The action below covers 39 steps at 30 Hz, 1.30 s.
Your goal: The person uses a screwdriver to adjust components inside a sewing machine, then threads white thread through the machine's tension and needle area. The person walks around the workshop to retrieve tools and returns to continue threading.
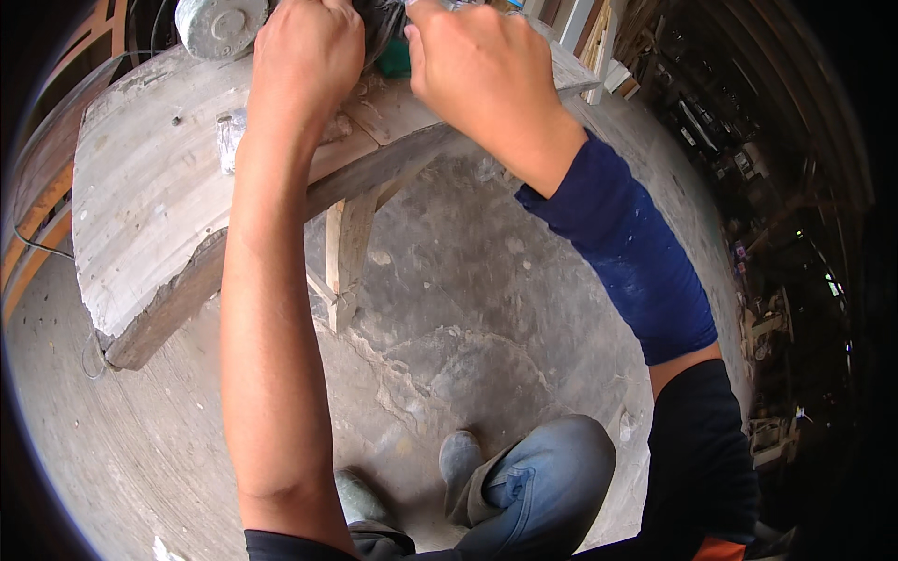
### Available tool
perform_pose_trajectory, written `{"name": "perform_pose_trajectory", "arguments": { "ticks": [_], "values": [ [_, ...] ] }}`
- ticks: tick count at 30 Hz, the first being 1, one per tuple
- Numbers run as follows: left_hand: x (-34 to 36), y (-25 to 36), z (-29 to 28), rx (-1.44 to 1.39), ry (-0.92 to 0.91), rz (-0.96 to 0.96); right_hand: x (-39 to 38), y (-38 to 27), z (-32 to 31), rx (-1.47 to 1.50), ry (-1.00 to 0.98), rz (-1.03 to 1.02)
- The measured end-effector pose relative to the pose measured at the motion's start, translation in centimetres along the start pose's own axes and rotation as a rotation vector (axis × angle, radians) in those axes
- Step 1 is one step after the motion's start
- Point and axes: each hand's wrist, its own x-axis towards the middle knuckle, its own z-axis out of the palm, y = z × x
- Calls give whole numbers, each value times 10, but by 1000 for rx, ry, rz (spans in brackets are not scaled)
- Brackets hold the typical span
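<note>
Both my hands are at the top edge, over the far part of a worn wooden bench. My left hand (309, 45) is closed in a fist, its fingertips cut off or turned away. To its right, my right hand (488, 65) is also closed, thumb toward the left. In the gap between them shows a dark, shiny thing (381, 26), partly cut off by the frame. Below it is a small green thing (395, 59), close to my right thumb. What either hand grips is hidden.
The wooden bench (150, 178) has a rough front edge and a leg (346, 252) below. On it are a round grey metal housing (220, 28) and a clear plastic piece (227, 142). Orange rails (39, 234) stand at left. Dark clutter (720, 131) lies at right.
</note>
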Motion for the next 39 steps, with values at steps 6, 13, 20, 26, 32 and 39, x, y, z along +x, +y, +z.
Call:
{"name": "perform_pose_trajectory", "arguments": {
  "ticks": [6,13,20,26,32,39],
  "values": [
    [-1,0,2,9,17,23,21,21,-15,413,-54,-103],
    [1,1,4,-24,11,10,26,37,-8,792,-302,175],
    [1,0,3,7,9,22,27,46,-8,947,-403,236],
    [-6,10,1,-2,16,21,22,76,-14,1337,-689,396],
    [1,0,2,8,-7,-24,-9,36,-22,451,-70,-56],
    [-3,5,1,4,15,30,-10,44,21,-17,257,-267]
  ]
}}
